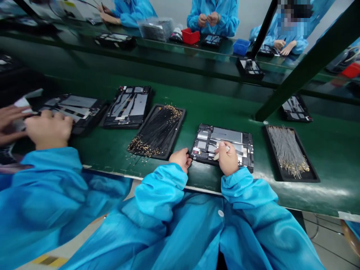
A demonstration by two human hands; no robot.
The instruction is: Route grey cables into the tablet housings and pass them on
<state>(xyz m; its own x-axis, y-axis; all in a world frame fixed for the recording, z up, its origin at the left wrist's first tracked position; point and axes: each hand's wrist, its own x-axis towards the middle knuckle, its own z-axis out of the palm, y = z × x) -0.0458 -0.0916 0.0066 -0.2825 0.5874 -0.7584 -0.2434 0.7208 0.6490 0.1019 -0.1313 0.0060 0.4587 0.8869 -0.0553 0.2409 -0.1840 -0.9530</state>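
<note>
An opened tablet body (225, 140) lies on the green bench in front of me, its boards and grey battery showing. My left hand (181, 159) is curled at its near left corner, gripping the edge. My right hand (227, 159) rests on the tablet's middle, fingers closed around a small pale tool whose tip points left. Both sleeves are bright blue.
A black tray of gold-tipped black cables (158, 132) sits left of the tablet; a tray of grey cables (289, 152) sits right. Two more open tablets (128, 106) lie further left, where a co-worker's hands (47, 129) work. A dark slanted post (306, 62) rises at right. People sit across.
</note>
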